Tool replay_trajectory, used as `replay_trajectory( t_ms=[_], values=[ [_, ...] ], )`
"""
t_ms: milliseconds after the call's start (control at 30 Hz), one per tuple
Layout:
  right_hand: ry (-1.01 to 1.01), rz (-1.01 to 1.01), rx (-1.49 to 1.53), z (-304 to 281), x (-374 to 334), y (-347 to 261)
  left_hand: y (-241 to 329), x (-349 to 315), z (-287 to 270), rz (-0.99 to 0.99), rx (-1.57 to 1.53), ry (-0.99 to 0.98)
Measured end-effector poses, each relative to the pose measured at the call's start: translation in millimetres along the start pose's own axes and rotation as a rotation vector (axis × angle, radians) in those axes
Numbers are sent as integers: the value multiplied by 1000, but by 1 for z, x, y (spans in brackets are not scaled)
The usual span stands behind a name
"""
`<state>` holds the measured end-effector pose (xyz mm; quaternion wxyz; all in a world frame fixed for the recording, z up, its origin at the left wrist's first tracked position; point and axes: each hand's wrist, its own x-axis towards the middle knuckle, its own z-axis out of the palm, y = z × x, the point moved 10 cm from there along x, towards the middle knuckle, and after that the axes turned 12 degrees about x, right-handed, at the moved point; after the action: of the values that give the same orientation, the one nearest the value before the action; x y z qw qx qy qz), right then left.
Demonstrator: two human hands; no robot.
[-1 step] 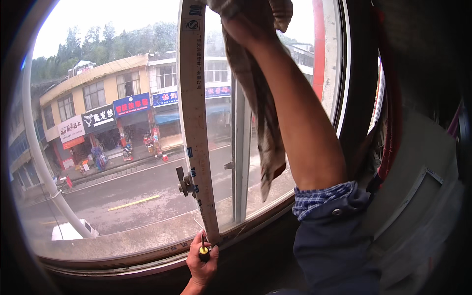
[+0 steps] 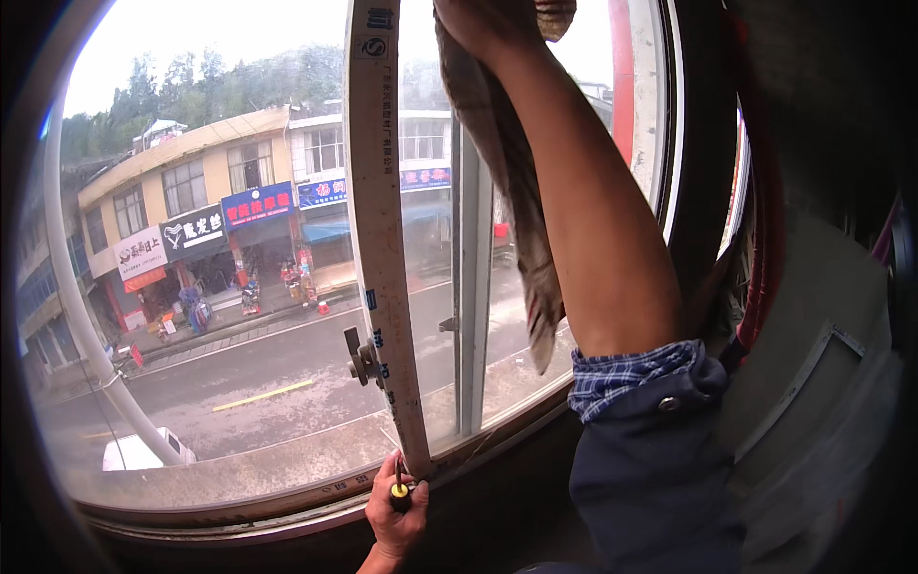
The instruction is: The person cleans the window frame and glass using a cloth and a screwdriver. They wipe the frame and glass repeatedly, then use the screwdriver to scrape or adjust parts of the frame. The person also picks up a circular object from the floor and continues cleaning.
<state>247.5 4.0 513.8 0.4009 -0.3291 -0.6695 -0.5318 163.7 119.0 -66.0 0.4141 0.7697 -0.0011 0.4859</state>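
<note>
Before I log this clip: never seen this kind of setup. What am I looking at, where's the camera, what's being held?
There is no machine: these are a person's two bare hands. The view comes from the left one of two wide fisheye cameras worn on the head, so straight edges bend. Instead of a tabletop, you see a window with a white upright frame bar and a grey paved street outside. The left hand holds a dark-handled, yellow-ended tool at the bar's foot. The right hand, partly cut off by the upper edge, is at a long grey-brown cloth; its exact grip doesn't show.
</note>
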Motion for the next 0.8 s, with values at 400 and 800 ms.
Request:
replay_trajectory(
  t_ms=[400,800],
  values=[
    [-93,86,-207,26,-235,-100,-25,-7,-21,-139,-39,73],
    [-40,174,-56,-74,-219,3,-17,-21,-7,-178,92,169]
  ],
)
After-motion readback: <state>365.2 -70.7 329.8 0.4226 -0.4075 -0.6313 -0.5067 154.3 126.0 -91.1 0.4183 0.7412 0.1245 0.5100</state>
